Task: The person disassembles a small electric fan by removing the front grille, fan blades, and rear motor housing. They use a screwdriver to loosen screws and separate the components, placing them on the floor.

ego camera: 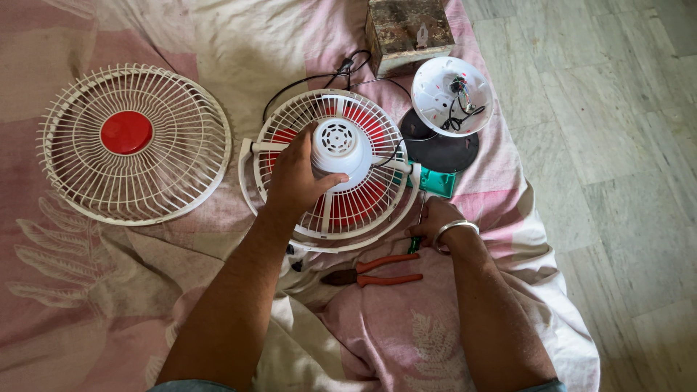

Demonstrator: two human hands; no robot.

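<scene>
Left grip (pixel 298 178) clasps the fan's (pixel 330 170) light, stiff motor hub, safer than thin brittle ribs; right grip (pixel 435 221) pinches a screwdriver (pixel 415 243).

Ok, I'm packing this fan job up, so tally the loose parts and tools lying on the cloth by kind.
Fan grilles: 2, front grille and rear grille
Base shell: 1
Black disc: 1
Pliers: 1
Box: 1
Total: 6
</scene>
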